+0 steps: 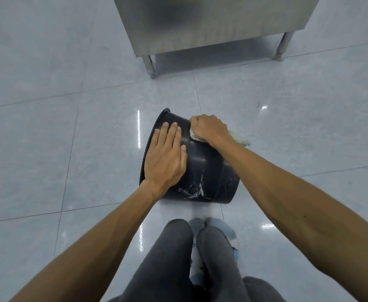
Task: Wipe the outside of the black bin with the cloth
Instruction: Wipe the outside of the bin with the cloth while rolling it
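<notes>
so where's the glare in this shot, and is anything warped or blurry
Head view: white glare streaks lie on the glossy floor beside the black bin; the wide lens bows the tile joints and stretches the forearms; the steel cabinet at the top looks slightly soft.

black bin (209, 171): dark plastic, smooth, with a dull sheen; whitish streaky smears low on its wall; fine ribbing along the rim.
cloth (241, 140): pale off-white fabric, nubbly and fluffy, matt.
floor (48, 127): pale grey-blue tiles, smooth and highly glossy, mirroring bright lights; thin dark joints between them.
metal cabinet (200, 25): brushed stainless steel, satin finish, softly streaked; round metal legs of the same look.
trousers (167, 258): dark grey cloth, matt, soft-looking.
</notes>
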